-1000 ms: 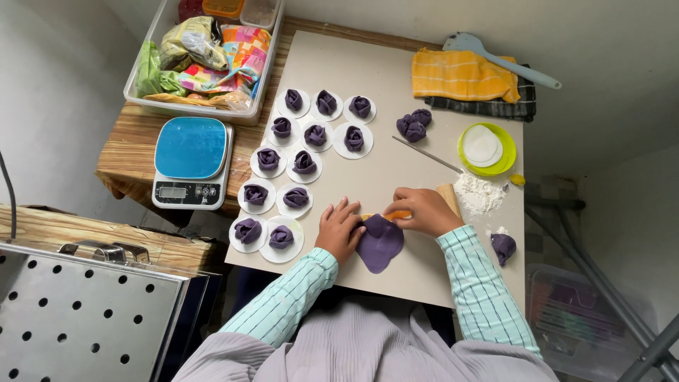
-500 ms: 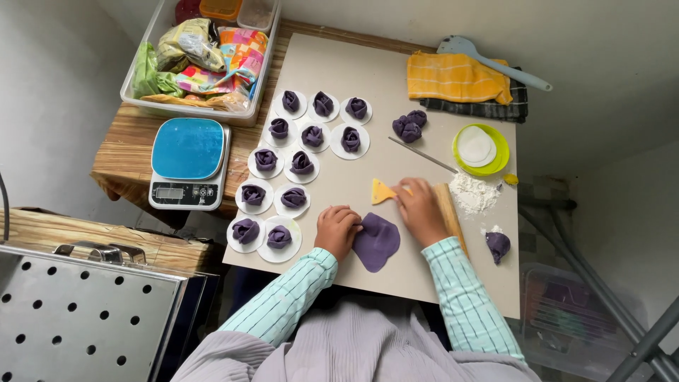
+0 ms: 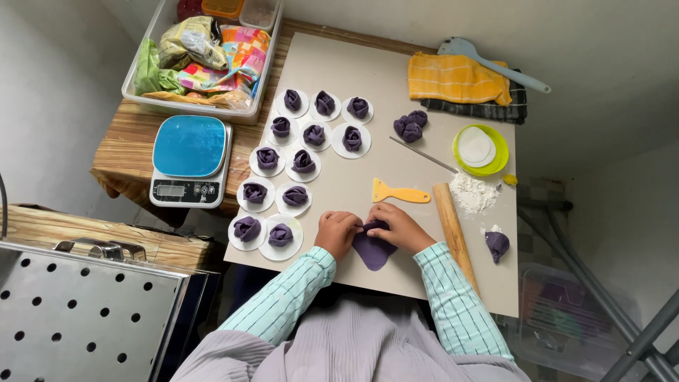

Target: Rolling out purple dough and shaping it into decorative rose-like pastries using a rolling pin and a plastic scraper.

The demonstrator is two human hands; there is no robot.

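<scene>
Both hands, left hand (image 3: 337, 232) and right hand (image 3: 396, 228), pinch the top edge of the flat purple dough piece (image 3: 373, 249), which may tear if pulled too hard, being thin.

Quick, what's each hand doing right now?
Left hand: fingers curled, pinching the top edge of the purple dough.
Right hand: fingers curled, pinching the same edge.
</scene>
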